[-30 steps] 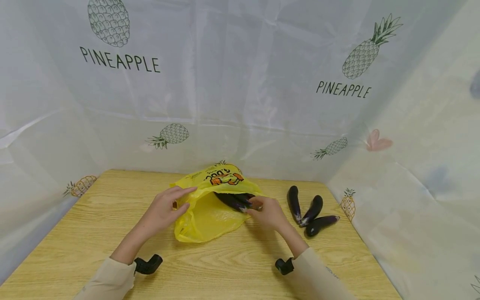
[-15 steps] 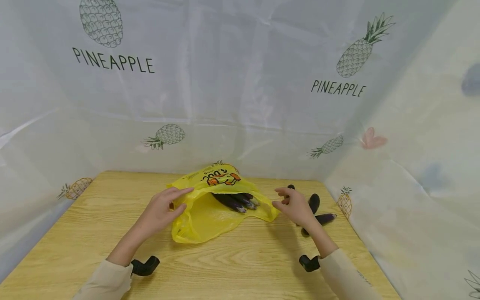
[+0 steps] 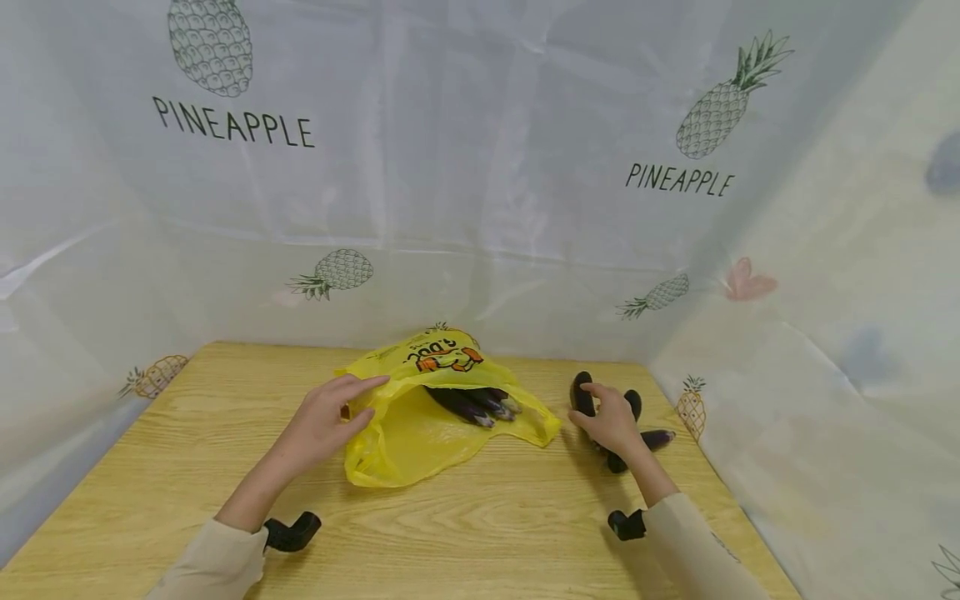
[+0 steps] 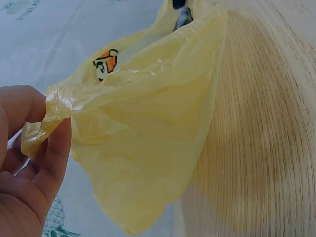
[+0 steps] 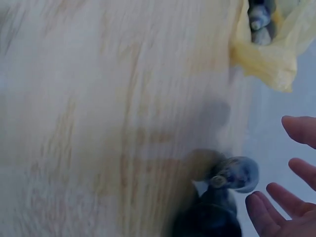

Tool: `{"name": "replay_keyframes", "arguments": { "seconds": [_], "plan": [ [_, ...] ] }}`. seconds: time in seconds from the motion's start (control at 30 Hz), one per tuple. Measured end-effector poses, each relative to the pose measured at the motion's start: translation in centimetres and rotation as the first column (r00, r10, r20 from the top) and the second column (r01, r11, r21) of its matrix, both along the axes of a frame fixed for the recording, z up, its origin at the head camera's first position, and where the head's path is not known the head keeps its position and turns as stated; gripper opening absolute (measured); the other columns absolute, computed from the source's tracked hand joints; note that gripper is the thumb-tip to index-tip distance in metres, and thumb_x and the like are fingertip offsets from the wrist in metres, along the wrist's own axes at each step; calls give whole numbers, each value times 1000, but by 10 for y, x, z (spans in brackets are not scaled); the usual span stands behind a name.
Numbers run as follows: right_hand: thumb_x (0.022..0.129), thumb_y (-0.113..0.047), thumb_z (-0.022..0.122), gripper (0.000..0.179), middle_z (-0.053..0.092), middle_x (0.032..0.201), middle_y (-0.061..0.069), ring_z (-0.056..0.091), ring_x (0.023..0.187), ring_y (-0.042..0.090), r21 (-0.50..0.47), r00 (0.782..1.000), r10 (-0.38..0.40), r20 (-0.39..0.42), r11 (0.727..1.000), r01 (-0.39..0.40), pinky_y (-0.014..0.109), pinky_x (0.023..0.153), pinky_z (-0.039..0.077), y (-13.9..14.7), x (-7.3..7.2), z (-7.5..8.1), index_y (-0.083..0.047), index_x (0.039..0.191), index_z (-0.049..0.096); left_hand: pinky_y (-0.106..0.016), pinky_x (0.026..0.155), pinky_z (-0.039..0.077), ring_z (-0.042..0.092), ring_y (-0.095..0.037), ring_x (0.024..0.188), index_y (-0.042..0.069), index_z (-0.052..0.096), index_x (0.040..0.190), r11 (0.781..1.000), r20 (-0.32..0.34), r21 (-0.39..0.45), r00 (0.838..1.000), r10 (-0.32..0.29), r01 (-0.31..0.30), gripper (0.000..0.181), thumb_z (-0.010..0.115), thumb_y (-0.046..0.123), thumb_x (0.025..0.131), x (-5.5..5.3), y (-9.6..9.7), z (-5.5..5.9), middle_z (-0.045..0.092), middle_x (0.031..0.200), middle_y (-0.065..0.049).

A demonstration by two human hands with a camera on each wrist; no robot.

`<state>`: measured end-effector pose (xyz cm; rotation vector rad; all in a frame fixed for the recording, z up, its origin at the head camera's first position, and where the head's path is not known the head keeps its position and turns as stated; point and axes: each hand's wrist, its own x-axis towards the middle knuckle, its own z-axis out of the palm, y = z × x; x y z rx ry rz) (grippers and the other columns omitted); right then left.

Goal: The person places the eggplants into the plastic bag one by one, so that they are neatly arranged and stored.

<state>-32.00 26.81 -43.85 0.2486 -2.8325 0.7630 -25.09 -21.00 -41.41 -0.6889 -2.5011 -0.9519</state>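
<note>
A yellow plastic bag (image 3: pixel 420 446) lies on its side with its mouth facing the person and a duck print on top. Inside it are several dark purple eggplants (image 3: pixel 459 407), stem ends outward. My left hand (image 3: pixel 322 422) pinches the left edge of the bag's mouth, holding it up; the left wrist view shows the plastic (image 4: pixel 64 101) between thumb and fingers. Over the loose eggplants on the right hovers my right hand (image 3: pixel 617 423), fingers spread around nothing. Nearest its fingertips is the far-left eggplant (image 3: pixel 581 390); another eggplant (image 3: pixel 658 438) shows beyond the hand.
Everything rests on a light wooden table (image 3: pixel 420 533). A third loose eggplant (image 3: pixel 634 403) is partly hidden by the right hand. A pale curtain (image 3: pixel 480 167) with pineapple prints hangs behind the table and along both sides.
My right hand has let go of an eggplant inside the bag and moved right, over the loose eggplants. The bag's right corner now spreads outward. My left hand keeps its hold.
</note>
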Motion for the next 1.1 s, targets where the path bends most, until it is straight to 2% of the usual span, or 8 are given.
{"name": "replay_keyframes", "arguments": {
  "seconds": [0.17,0.4,0.7,0.83,1.1],
  "plan": [
    [98,-23,77,62,55,142,35,58,119,50,19,999,-23,23,1000,22,65,93,52,5,-4,-8,5,149,55,-25,62,49,49,-7,72,12,66,146,1000,-2,6,1000,-6,6,55,78,0,94,0,1,0,71,112,0],
    [97,-20,77,64,55,143,36,52,129,55,44,997,-41,58,998,38,69,99,48,7,-9,-17,5,151,52,-25,62,49,48,-7,72,14,66,146,1000,-3,0,1000,-4,4,55,78,1,94,-1,0,-1,71,110,1],
    [96,-17,77,66,55,141,36,58,119,51,77,997,-57,60,996,52,66,94,51,2,-12,-20,5,152,51,-25,61,48,48,-6,71,13,67,146,1000,-9,5,1000,-6,6,55,79,0,93,-1,0,-1,70,109,1],
    [95,-10,77,65,55,141,35,60,118,49,88,998,-40,52,995,35,64,93,53,1,-13,-21,5,153,50,-25,61,48,47,-5,69,14,67,146,1000,-6,0,1000,0,0,55,79,1,93,-2,-1,-2,70,108,2],
    [93,-1,74,67,61,136,34,62,121,52,61,996,55,73,996,-60,61,90,56,3,-14,-21,7,154,48,-25,63,49,49,-6,72,15,67,146,1000,-8,-3,1000,2,-2,55,79,1,94,-2,-1,-2,70,108,3]
  ]
}}
